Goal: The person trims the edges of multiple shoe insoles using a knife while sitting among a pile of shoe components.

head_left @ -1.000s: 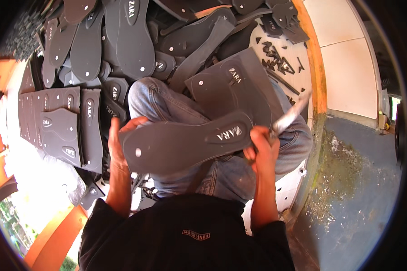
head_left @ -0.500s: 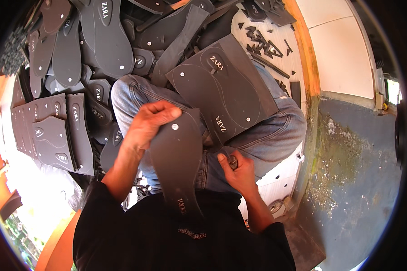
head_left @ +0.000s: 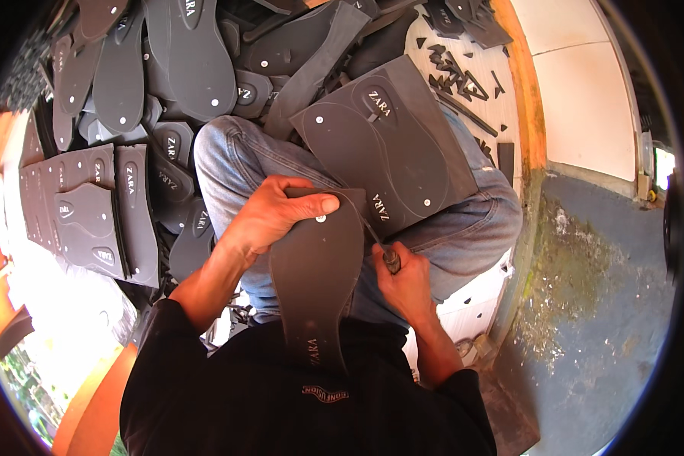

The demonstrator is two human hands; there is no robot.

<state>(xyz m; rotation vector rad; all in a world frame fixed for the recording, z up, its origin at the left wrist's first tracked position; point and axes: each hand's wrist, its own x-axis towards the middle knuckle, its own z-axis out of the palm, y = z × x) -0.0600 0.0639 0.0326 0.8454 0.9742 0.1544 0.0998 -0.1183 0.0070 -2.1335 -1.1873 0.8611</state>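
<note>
A dark foam sandal sole [head_left: 317,270] with a small white dot near its top is held in front of my body, its narrow end reaching down against my shirt. My left hand [head_left: 270,218] is closed on its upper left corner, thumb on top and fingers mostly hidden beneath. In my right hand [head_left: 407,283] is a knife [head_left: 391,261], gripped by its handle. The thin blade points up and left, close to the sole's upper right edge; whether it touches, I cannot tell. On my lap lies a dark foam sheet [head_left: 403,140] with a sole outline marked on it.
Several cut soles [head_left: 199,64] are heaped beyond my knees. Stacked foam sheets [head_left: 80,205] stand at the left. Small dark offcuts [head_left: 456,76] litter the pale floor at the far right, beside an orange-brown edge strip [head_left: 526,83]. A stained grey floor [head_left: 585,296] lies farther right.
The sole and my left hand have shifted right, nearer the knife. My left thumb now lies farther across the sole's top. The knife blade now shows beside the sole's edge. The view has shifted slightly.
</note>
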